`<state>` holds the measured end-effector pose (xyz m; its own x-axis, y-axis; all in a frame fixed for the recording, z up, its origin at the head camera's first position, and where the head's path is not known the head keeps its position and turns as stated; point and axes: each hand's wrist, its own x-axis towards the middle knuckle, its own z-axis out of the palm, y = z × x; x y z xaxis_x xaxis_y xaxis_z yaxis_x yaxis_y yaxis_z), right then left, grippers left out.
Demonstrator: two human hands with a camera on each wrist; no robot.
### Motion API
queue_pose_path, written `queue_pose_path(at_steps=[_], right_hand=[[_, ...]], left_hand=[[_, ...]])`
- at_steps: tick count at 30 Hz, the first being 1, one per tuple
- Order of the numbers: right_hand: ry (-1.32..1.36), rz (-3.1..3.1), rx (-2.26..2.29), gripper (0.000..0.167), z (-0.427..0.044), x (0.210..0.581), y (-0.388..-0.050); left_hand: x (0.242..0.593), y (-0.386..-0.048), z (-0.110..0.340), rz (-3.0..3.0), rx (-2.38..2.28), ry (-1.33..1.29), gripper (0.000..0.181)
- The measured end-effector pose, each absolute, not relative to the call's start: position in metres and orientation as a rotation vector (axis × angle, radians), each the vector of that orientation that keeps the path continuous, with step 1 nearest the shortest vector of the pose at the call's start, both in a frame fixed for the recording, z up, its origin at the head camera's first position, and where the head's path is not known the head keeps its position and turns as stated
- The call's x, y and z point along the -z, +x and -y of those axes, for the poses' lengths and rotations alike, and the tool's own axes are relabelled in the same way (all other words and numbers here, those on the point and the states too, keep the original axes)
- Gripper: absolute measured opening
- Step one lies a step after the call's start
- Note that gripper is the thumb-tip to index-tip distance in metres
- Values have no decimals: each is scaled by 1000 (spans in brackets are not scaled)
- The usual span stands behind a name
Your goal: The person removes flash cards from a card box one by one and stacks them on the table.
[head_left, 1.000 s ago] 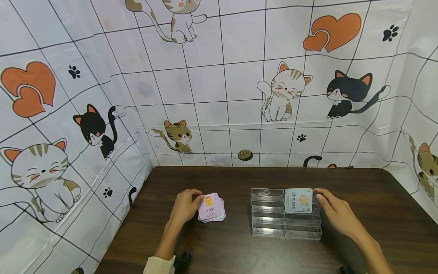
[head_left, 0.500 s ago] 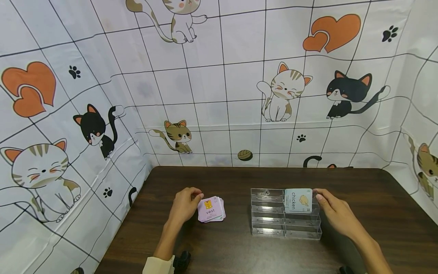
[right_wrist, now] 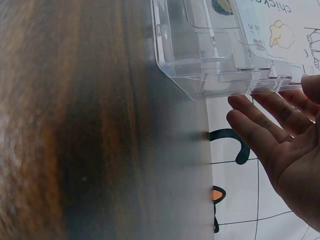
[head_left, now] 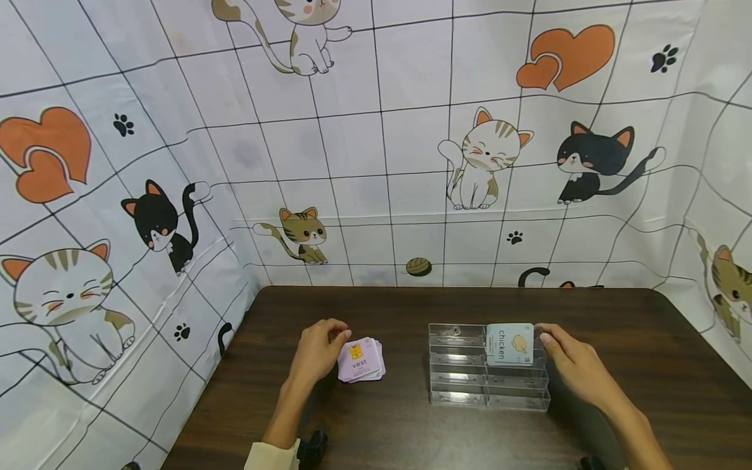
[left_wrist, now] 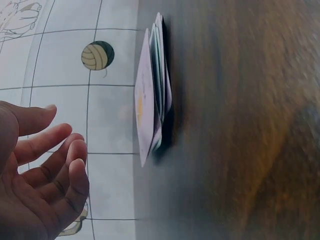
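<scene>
A stack of small cards [head_left: 361,360] lies on the left part of the table, its pink top card reading "vest". Just left of it, my left hand [head_left: 319,349] hovers with loosely bent fingers. In the left wrist view a gap shows between this left hand [left_wrist: 45,170] and the stack's edge [left_wrist: 150,95]. On the right stands a clear tiered display rack [head_left: 458,378] in two columns. A pale blue "chicken" card [head_left: 510,344] sits in its top right slot. My right hand [head_left: 578,369] touches the rack's right side with its fingers extended.
The dark wooden table [head_left: 399,431] ends at the back against a white cloth [head_left: 352,143] printed with cats and grid lines. A black wrist strap [head_left: 313,448] sits on my left wrist by a cream sleeve [head_left: 272,455].
My left hand has come off the corner of the vest card and drawn slightly left. That card now lies a little more turned. The right hand stays at the rack; the head view shifts slightly.
</scene>
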<state>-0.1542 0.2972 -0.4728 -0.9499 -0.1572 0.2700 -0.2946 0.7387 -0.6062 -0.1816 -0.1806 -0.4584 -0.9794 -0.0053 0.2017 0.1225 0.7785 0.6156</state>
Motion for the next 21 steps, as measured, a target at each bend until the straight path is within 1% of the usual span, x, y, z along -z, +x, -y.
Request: queue_pose_path(at_steps=[9, 21], right_hand=[[342, 2740, -1017, 35, -297, 473, -154], [330, 2730, -1028, 35, -296, 471, -153]], left_hand=[[451, -180, 168, 2730, 1005, -149, 13], [439, -184, 145, 2676, 1048, -219, 16]])
